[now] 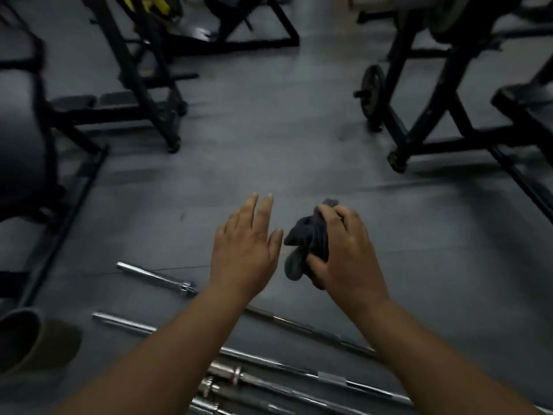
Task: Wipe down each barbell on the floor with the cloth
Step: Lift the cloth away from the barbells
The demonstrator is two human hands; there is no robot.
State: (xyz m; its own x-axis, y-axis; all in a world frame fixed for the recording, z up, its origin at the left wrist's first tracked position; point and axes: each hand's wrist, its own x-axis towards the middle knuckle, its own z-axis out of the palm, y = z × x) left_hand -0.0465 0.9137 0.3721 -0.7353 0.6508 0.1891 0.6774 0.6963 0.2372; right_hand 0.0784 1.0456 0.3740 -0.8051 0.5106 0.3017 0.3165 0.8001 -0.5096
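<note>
Grey cloth [308,241] bunched in the right hand [347,250]; left hand [244,250] spread flat above chrome barbells [284,375].

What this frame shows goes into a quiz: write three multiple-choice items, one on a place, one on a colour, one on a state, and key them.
1. Where do the barbells lie?
A. On a rack
B. On the floor
C. Across a bench

2. What colour is the cloth?
A. Dark grey
B. Yellow
C. White

3. How is the left hand?
A. Gripping the cloth
B. Gripping a barbell
C. Open, holding nothing

Key:
1 B: the chrome bars lie flat on the grey floor, low in the view, under the forearms.
2 A: the bunched cloth that the right hand grips is dark grey.
3 C: its fingers are straight and curl round nothing.
</note>
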